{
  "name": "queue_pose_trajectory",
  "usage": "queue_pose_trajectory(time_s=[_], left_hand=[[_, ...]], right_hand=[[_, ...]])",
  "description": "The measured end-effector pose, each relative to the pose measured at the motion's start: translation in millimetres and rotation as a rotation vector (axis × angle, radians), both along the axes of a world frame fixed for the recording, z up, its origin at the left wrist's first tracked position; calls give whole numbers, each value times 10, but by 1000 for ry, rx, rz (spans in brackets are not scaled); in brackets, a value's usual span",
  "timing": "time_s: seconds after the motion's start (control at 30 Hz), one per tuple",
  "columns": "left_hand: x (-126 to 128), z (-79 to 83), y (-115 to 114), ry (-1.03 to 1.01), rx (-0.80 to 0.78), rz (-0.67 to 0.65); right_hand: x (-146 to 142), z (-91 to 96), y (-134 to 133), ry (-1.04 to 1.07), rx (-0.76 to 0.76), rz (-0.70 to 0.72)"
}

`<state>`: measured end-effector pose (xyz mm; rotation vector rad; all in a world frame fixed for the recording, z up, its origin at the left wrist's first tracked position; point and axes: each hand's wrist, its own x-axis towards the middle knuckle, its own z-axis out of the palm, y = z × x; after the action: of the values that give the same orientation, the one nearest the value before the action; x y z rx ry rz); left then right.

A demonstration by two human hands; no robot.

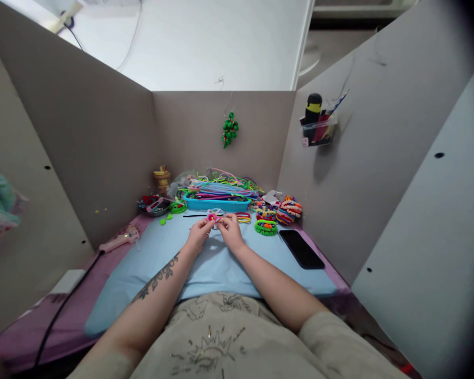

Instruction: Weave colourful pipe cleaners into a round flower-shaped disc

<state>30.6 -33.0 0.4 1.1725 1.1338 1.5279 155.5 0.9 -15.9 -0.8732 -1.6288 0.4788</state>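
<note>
My left hand (pixel 200 233) and my right hand (pixel 230 230) meet above the blue cloth. Between their fingertips is a small pink flower-like piece (pixel 212 217) with a yellow spot, joined to pale lilac fuzzy stems. Both hands pinch it, the left at its left side and the right at the lilac stems. Just behind lie a black pipe cleaner (pixel 193 216) and, to the right, red and yellow pipe cleaners (pixel 244 217). Finger details are small and partly hidden.
Behind stands a blue tray (pixel 217 204) heaped with pipe cleaners. Fuzzy green (pixel 266 227) and multicoloured pieces (pixel 289 210) lie right, near a black phone (pixel 301 248). Left are a dark bowl (pixel 155 207) and a pink glue gun (pixel 120 239) with a black cord. Grey panels surround the table.
</note>
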Motion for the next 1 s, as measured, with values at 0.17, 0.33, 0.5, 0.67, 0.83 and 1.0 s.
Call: queue_pose_trajectory(time_s=[0.17, 0.33, 0.5, 0.67, 0.83, 1.0], left_hand=[[8, -3, -13, 45, 27, 19], [21, 1, -21, 88, 93, 62], [15, -17, -8, 118, 159, 136], [9, -24, -7, 122, 163, 170], [22, 11, -29, 69, 112, 151], [-9, -4, -24, 27, 24, 97]], right_hand=[[3, 1, -35, -32, 17, -23], [21, 39, -126, -72, 76, -73], [6, 50, -164, -93, 113, -104], [-10, 34, -153, -119, 133, -115], [5, 23, -127, -166, 154, -107], [48, 35, -111, -264, 199, -98]])
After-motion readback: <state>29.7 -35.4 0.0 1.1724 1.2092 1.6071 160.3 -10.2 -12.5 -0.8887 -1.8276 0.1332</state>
